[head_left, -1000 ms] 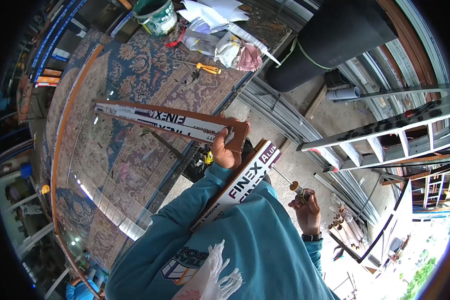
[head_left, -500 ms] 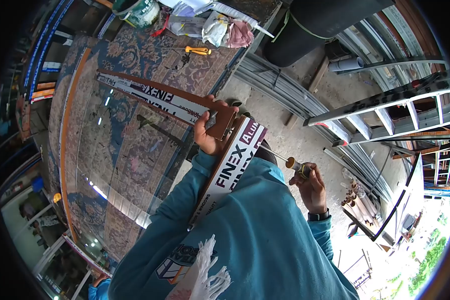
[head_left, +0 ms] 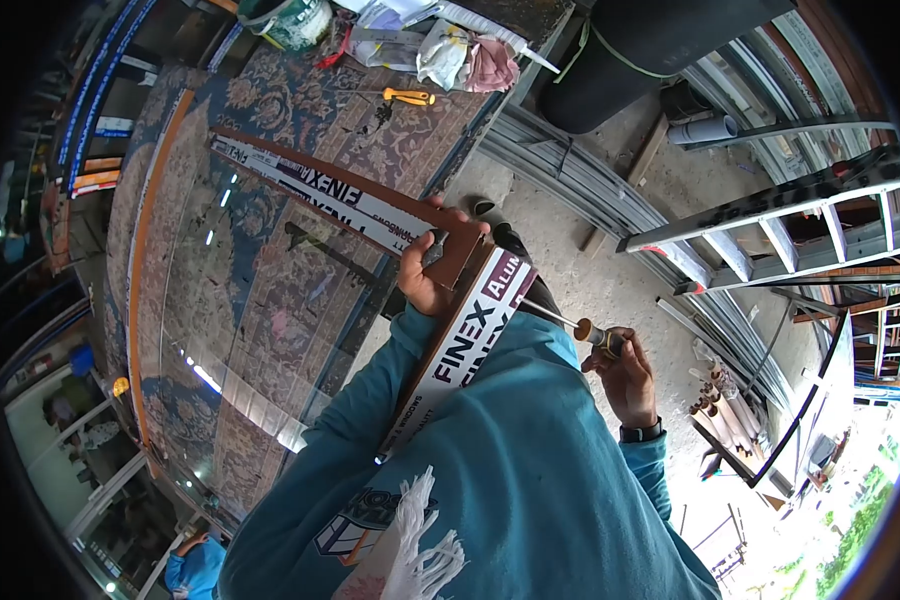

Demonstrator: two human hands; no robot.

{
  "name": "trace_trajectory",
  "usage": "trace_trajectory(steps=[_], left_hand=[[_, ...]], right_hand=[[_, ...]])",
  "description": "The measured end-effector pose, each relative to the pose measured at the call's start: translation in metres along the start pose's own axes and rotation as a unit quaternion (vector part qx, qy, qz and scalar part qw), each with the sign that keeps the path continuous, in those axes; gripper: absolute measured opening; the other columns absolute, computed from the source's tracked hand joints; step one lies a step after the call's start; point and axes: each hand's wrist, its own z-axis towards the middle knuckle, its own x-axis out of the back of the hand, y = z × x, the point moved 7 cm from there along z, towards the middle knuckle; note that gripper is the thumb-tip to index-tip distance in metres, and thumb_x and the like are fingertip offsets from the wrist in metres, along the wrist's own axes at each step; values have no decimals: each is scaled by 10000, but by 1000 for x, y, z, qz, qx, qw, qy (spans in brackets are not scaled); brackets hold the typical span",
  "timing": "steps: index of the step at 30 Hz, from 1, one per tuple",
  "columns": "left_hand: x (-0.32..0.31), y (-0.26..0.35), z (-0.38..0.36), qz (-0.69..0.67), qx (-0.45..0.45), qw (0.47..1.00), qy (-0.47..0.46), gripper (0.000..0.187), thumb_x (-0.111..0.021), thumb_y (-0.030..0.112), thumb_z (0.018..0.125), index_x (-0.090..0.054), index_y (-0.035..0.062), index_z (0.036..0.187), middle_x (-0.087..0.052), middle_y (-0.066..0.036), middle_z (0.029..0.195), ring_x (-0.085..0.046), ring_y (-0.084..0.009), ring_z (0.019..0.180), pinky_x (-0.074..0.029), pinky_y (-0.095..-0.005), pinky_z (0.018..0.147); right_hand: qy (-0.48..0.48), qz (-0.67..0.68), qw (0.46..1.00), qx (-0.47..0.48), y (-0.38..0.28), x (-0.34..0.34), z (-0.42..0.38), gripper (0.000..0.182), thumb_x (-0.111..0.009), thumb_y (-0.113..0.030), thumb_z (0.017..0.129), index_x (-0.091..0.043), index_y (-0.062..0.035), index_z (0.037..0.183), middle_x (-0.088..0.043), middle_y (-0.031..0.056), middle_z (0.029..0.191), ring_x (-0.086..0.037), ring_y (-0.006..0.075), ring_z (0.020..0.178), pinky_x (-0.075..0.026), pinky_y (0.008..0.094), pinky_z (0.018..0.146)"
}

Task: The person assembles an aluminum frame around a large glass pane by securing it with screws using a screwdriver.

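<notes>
My left hand (head_left: pixel 426 282) is closed around the end of a brown aluminium profile (head_left: pixel 365 220) wrapped in white printed film, near its corner. A second wrapped profile (head_left: pixel 465 325) meets it there at an angle and rests along my front. Between my right hand's fingers (head_left: pixel 626 380) is a screwdriver (head_left: pixel 592 332) with a dark and yellowish handle. Its shaft points at the second profile, and the tip is hidden behind that profile.
A carpet-covered table (head_left: pixel 270 330) carries a glass sheet, a yellow-handled screwdriver (head_left: pixel 408 97), rags (head_left: pixel 490 65) and a bucket (head_left: pixel 288 22). To the right are a ladder (head_left: pixel 760 230), metal profiles (head_left: pixel 570 175) and a black roll (head_left: pixel 610 70). Another person's blue sleeve (head_left: pixel 202 565) shows lower left.
The view has shifted slightly. Both hands keep their holds, with little movement at the corner. At lower left, the other person's arm has moved and the profile by it has gone from view.
</notes>
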Motion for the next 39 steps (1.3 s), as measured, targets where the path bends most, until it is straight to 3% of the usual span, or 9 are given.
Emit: trace_trajectory(steps=[12,14,16,22,24,27,28,31,39], left_hand=[[-10,12,-44,-68,42,996,-34,473,-506,212,887,-376,113,1330,-535,-145,1126,-570,-355,1109,-534,-496,882],[-7,8,-55,-144,71,986,41,470,-523,184,885,-389,118,1330,-535,-158,1126,-582,-363,1098,-546,-516,893],[-2,18,-56,-69,52,996,-21,493,-531,185,887,-370,93,1343,-546,-175,1128,-598,-383,1089,-581,-490,854],[-8,47,-71,-63,60,996,18,409,-546,131,870,-486,70,1270,-623,-150,1048,-668,-376,943,-604,-486,661],[-16,61,-72,-39,57,998,-9,419,-522,163,885,-464,75,1290,-620,-164,1068,-643,-389,1004,-583,-494,691],[-22,77,-73,60,48,996,36,385,-503,234,913,-501,89,1270,-633,-152,1106,-670,-335,995,-589,-464,694],[-22,82,-72,78,34,996,-1,383,-489,249,923,-504,82,1267,-631,-163,1125,-676,-335,980,-592,-460,691],[-20,90,-82,93,27,995,30,373,-480,289,946,-542,0,1174,-668,-195,1031,-692,-331,913,-603,-456,679],[-25,90,-109,195,7,980,28,418,-508,322,881,-579,-9,1125,-687,-198,958,-696,-316,853,-571,-485,743]], right_hand=[[37,-5,996,-85,40,-5,-28,320,-475,-309,1002,-501,-33,1161,-574,86,1016,-601,201,913,-476,350,856],[32,5,995,-93,47,-3,-34,304,-477,-297,994,-507,-40,1154,-571,84,1009,-598,201,913,-474,348,839],[27,3,996,-88,51,-10,-40,286,-488,-281,979,-516,-49,1145,-586,87,1026,-602,197,906,-474,347,829],[-4,-16,993,-120,69,-18,-45,346,-632,-356,861,-515,-95,1054,-604,73,906,-583,195,821,-469,312,729],[-55,-57,986,-149,70,-26,-41,406,-692,-324,767,-506,-104,1053,-605,75,897,-588,195,816,-487,315,743],[-160,-111,962,-192,69,-66,-25,370,-702,-309,779,-543,-61,1004,-601,90,893,-581,196,819,-477,318,758],[-196,-126,951,-201,74,-82,-16,368,-701,-308,780,-544,-60,1002,-601,91,892,-581,196,819,-477,318,758],[-295,-169,913,-227,90,-126,6,363,-700,-306,783,-546,-57,996,-601,92,891,-580,197,819,-476,318,758],[-486,-226,779,-325,174,-185,-15,349,-697,-302,789,-552,-48,981,-600,95,888,-578,197,818,-474,319,758]])
